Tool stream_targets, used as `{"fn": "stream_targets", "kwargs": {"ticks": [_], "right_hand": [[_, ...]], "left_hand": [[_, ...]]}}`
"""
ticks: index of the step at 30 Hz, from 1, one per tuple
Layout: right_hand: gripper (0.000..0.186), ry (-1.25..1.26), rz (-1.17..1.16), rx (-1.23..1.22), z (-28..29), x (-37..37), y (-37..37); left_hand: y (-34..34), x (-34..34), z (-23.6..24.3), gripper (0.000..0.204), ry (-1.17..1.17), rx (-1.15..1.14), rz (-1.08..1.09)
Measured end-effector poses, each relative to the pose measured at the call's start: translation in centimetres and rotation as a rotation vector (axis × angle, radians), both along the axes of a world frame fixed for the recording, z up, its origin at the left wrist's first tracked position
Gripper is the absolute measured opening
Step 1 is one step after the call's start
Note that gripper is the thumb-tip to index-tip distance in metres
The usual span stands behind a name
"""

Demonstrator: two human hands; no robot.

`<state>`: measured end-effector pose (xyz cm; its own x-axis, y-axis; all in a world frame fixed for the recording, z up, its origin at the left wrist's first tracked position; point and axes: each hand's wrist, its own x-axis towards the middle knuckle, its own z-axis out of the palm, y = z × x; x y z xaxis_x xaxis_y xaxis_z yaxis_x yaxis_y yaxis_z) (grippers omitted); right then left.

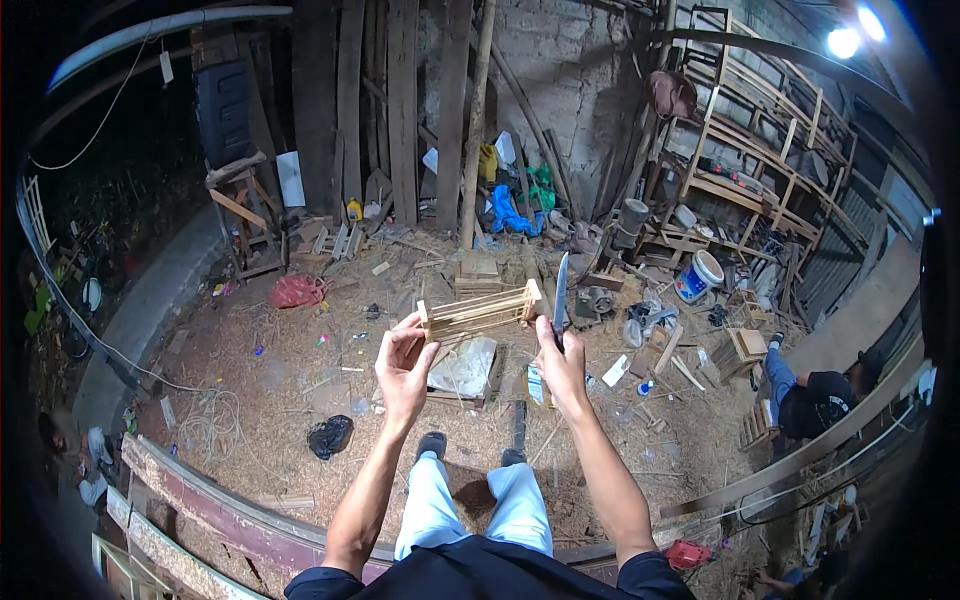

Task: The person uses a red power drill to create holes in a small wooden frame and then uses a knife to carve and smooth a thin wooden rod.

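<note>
My left hand (pixel 404 368) grips the left end of a small wooden frame (pixel 478 309), made of thin parallel sticks between two end blocks, held out at chest height. My right hand (pixel 561 370) is closed round the handle of a knife (pixel 560 290), its blade pointing up, and is at the frame's right end; whether its fingers also grip that block is hard to tell. Below, on the ground behind the frame, lies a pale slab (pixel 460 368).
Shavings and scraps cover the ground around my feet, with a red bag (pixel 295 291), a black bag (pixel 330 435) and a white bucket (pixel 698 277). A wooden rack (pixel 745 175) stands right. A person (pixel 812 400) sits at the right; another (pixel 95 470) is at lower left.
</note>
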<state>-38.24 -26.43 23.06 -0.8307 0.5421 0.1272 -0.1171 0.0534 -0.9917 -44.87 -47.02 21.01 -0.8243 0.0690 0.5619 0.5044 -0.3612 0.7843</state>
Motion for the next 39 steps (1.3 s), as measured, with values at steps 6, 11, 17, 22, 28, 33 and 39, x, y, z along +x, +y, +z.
{"fn": "stream_targets", "kwargs": {"ticks": [6,11,17,22,28,33,39], "right_hand": [[0.036,0.016,0.134,-0.31,0.7,0.6,0.5],[0.029,0.087,0.192,-0.325,0.5,0.0,0.5],[0.037,0.237,0.361,-0.317,1.7,1.0,1.0],[0.054,0.221,0.405,-0.179,1.7,0.7,0.9],[0.057,0.209,0.367,-0.04,0.9,1.0,1.5],[0.049,0.149,0.331,-0.22,0.9,1.2,1.8],[0.047,0.119,0.267,-0.195,-0.4,0.6,2.3]], "left_hand": [[-0.4,-0.8,-0.9,0.027,0.185,-0.141,0.09],[-0.1,-0.5,-0.1,0.031,0.053,-0.027,0.068],[-1.3,-1.1,-0.5,0.03,-0.096,0.066,-0.192],[-1.2,-1.4,-0.5,0.038,-0.182,0.17,-0.2],[-0.9,-1.2,-0.9,0.037,-0.194,0.139,-0.228],[0.2,-0.3,0.2,0.039,-0.296,0.241,-0.313],[0.7,0.7,0.8,0.054,-0.08,0.07,-0.266]]}}
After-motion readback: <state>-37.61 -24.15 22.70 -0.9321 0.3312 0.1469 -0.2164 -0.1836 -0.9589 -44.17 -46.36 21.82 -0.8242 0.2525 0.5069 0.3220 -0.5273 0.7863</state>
